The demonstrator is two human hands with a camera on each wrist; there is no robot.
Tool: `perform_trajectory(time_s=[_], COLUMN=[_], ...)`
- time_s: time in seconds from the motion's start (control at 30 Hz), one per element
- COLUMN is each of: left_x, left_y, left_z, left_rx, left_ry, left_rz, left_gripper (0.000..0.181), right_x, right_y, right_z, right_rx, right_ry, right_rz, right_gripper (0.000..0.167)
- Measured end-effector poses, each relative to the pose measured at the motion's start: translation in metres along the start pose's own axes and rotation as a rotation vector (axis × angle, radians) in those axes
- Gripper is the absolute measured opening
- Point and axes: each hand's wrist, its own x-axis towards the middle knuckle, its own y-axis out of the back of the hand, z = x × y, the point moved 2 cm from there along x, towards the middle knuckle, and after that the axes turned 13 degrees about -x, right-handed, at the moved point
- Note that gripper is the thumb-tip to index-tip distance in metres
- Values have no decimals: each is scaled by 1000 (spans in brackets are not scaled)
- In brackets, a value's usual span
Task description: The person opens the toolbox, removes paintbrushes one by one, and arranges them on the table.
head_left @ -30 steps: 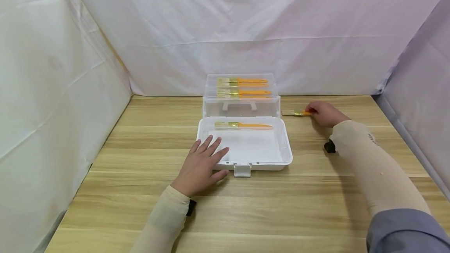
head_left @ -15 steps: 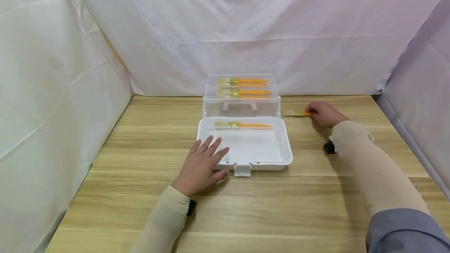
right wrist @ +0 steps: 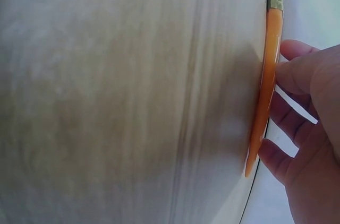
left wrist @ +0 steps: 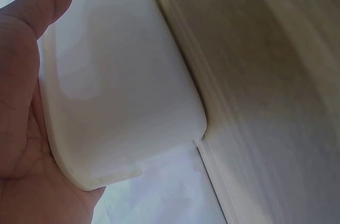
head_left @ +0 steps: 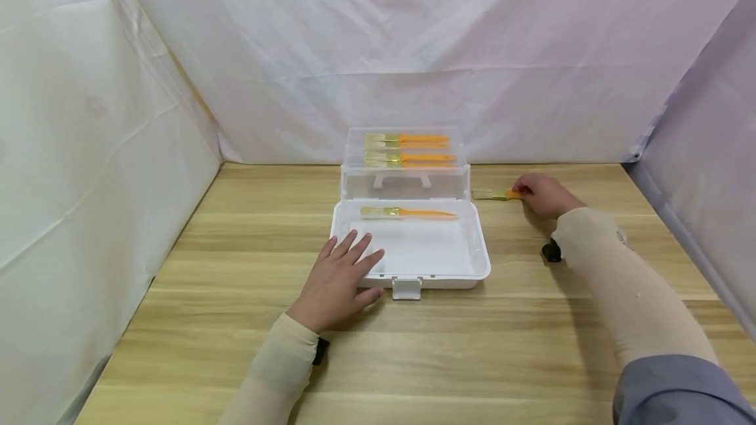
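My right hand [head_left: 546, 195] pinches the orange handle of a flat paintbrush [head_left: 491, 195], which lies on the table to the right of the box. In the right wrist view, thumb and fingertips meet the handle [right wrist: 270, 54] from one side. The left hand [head_left: 336, 281] rests with spread fingers over the front left corner of a white plastic box [head_left: 425, 248], its thumb outside the front wall. Inside the box, along the back, lies another orange paintbrush [head_left: 428, 214]. The left wrist view has the box's outer wall [left wrist: 122, 86] against the palm.
The clear lid [head_left: 354, 183] is swung back behind the box, its handle showing. Several orange paintbrushes [head_left: 425, 158] lie in a stack at the lid. A clear latch [head_left: 406, 288] hangs at the box's front. White cloth [head_left: 283, 103] walls in the wooden table [head_left: 248, 241].
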Motion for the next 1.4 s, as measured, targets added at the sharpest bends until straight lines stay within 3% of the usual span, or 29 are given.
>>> perform_trajectory(time_s=[0.5,0.8,1.2,1.4], left_x=[0,-1,-1,0], left_y=[-1,0,-1,-2], left_z=[0,0,0,-1], left_rx=[7,0,2,12], left_ry=[-1,6,11,17], left_rz=[-4,-6,-10,-20], left_gripper=[62,63,63,64], right_x=[-12,-21,-32,-36], right_y=[8,19,38,45], right_z=[-8,-30,-65,-81], right_rx=[70,143,297,296], right_ry=[-100,-72,-65,-30], right_rz=[-2,58,63,76], right_gripper=[24,30,38,37])
